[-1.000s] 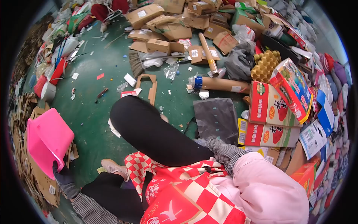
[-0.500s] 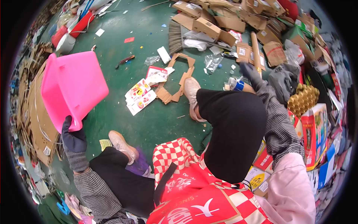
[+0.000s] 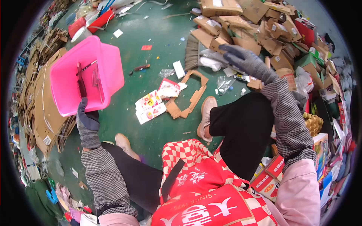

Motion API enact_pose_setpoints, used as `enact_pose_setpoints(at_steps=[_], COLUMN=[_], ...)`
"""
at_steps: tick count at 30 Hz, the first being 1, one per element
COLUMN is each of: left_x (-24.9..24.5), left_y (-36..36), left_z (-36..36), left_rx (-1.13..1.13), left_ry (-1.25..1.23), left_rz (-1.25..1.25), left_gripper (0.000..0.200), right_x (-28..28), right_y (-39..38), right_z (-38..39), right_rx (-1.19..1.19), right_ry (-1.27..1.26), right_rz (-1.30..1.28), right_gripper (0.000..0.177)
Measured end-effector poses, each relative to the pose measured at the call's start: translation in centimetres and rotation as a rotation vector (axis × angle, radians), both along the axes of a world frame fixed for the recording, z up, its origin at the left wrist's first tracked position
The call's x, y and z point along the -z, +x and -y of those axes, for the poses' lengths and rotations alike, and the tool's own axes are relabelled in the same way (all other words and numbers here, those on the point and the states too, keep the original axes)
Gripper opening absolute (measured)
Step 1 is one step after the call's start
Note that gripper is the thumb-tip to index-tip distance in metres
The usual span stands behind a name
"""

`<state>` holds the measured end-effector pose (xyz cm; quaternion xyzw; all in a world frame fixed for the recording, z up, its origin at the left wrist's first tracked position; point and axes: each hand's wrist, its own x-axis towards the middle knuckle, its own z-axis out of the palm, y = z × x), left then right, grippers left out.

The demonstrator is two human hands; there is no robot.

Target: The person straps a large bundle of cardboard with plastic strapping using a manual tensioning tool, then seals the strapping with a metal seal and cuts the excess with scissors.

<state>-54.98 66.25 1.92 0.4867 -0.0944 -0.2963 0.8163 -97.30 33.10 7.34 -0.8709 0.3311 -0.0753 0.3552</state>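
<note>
My left hand (image 3: 89, 119), in a dark-palmed grey glove, grips the rim of a pink plastic bin (image 3: 113, 71) on the left. The bin is tilted so its inside shows. A long dark object (image 3: 80, 80) and a few thin items, too small to name, lie in it. My right hand (image 3: 247, 62), gloved alike, is stretched out at the upper right with nothing in it. Beneath and beside it are flattened cardboard boxes (image 3: 247, 37), a broom head (image 3: 191, 54) and clear plastic scraps (image 3: 225, 83).
On the green floor (image 3: 158, 52) between my feet lie a cut cardboard frame (image 3: 194, 98), printed packaging (image 3: 151, 107), a white box (image 3: 178, 69) and a brown-handled item (image 3: 142, 67). Stacked flat cardboard (image 3: 47, 101) stands left. An egg tray (image 3: 313, 124) and printed cartons (image 3: 269, 184) sit right.
The pink bin has turned so its opening faces me, and it has shifted right and up. My right hand has lifted forward and left, away from the cardboard tube and bottle.
</note>
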Motion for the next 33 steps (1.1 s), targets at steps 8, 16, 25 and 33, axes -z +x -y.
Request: enact_pose_setpoints(at_steps=[8, 16, 25, 33], left_x=[-1.7, -8.4, -7.6, -4.2], left_y=[0.8, -0.7, -2.5, -3.6], left_z=[2.9, 2.9, 6.3, 13.0], left_rx=[0.013, 0.006, 0.02, 0.066], left_ry=[-0.191, -0.279, -0.252, -0.225], left_rz=[-0.057, 0.074, 0.03, -0.13], left_gripper=[0.022, 0.028, 0.025, 0.031], right_x=[1.9, 4.7, -3.8, 25.8], right_y=[-7.0, -12.6, 8.7, 3.9], right_z=[2.1, 7.1, 3.5, -13.2], right_rx=[0.097, 0.336, -0.11, -0.608], right_ry=[-0.354, -0.043, -0.04, 0.311], right_rz=[0.094, 0.198, 0.289, -0.413], right_gripper=[0.042, 0.039, 0.043, 0.047])
